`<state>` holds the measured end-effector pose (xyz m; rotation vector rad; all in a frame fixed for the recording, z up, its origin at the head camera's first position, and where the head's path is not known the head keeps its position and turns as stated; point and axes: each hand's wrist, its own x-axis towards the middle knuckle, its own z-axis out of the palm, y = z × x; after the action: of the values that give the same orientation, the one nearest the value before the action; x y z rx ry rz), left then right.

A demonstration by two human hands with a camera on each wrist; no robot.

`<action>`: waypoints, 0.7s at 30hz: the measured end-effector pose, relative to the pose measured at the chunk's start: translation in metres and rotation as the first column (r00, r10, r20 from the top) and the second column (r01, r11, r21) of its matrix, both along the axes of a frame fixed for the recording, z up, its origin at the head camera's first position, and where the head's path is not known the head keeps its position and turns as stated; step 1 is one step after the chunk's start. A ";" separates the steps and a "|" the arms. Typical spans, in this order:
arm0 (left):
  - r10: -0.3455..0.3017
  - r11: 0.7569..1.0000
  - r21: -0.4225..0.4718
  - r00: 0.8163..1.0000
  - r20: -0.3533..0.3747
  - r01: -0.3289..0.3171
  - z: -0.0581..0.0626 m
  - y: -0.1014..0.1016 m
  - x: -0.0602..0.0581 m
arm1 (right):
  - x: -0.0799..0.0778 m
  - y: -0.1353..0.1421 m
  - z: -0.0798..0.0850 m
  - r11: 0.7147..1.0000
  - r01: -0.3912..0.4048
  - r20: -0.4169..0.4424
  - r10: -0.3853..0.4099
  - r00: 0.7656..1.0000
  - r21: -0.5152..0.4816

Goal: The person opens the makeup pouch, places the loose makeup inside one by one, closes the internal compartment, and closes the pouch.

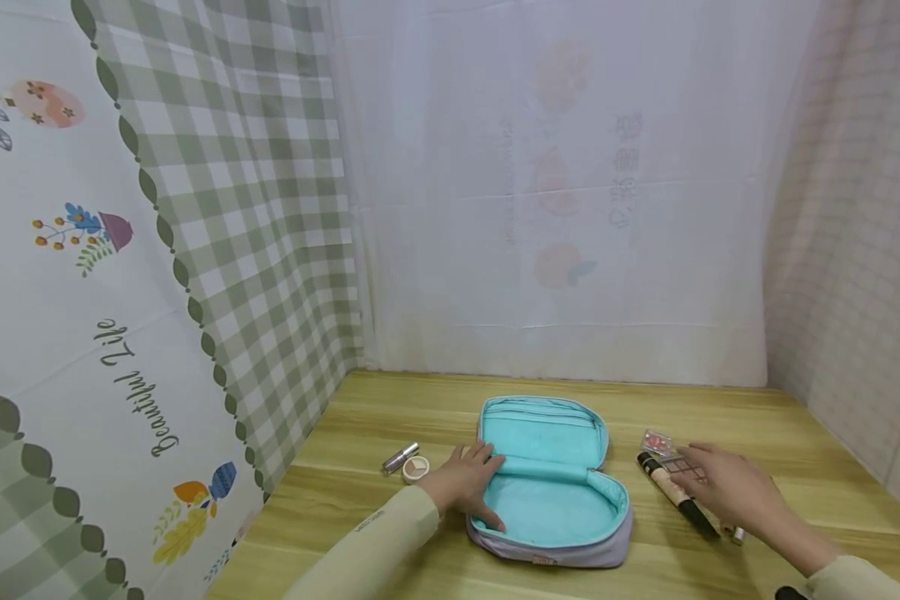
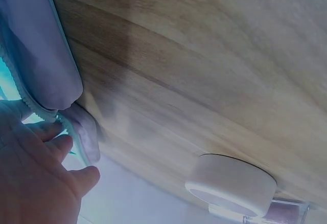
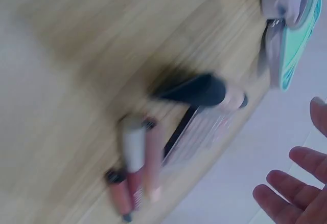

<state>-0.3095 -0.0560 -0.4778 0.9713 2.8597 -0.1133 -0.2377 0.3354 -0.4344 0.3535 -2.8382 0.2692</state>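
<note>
An unzipped lilac cosmetic bag [image 1: 607, 546] with turquoise lining lies spread on the table, its lid folded back. My left hand [image 1: 468, 479] rests on the bag's left side, fingers spread by the hinge and thumb over the near rim. On the right, my right hand [image 1: 735, 487] hovers with extended fingers over a black-and-pink tube [image 1: 675, 492] and a flat palette [image 1: 682, 467]; nothing is in its grasp. A small clear case with red contents [image 1: 657, 442] sits just beyond. In the right wrist view, several slim lip-gloss-like tubes [image 3: 134, 152] lie beside the palette.
Left of the bag are a round white three-section compact [image 1: 416, 469] and a silvery tube [image 1: 401, 458]. Fabric curtains [image 1: 270, 208] enclose the wooden table [image 1: 307, 533] at the left, back and right. A dark object [image 1: 789, 593] pokes in at the bottom edge.
</note>
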 end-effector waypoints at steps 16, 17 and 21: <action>0.037 0.999 0.010 0.999 0.027 -0.037 -0.003 -0.005 -0.002 | 0.019 0.082 -0.016 0.980 0.198 0.218 -0.192 0.957 -0.008; 0.036 0.999 0.011 0.999 0.029 -0.037 -0.003 -0.005 -0.002 | 0.019 0.086 -0.018 0.976 0.219 0.242 -0.213 0.947 0.002; 0.032 0.999 0.013 0.999 0.027 -0.033 -0.003 -0.006 -0.003 | 0.020 0.097 -0.026 0.959 0.282 0.317 -0.281 0.906 0.043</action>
<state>-0.3129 -0.0622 -0.4804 0.9212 2.8539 -0.0772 -0.2173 0.4321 -0.4607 -0.1178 -3.1538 0.2944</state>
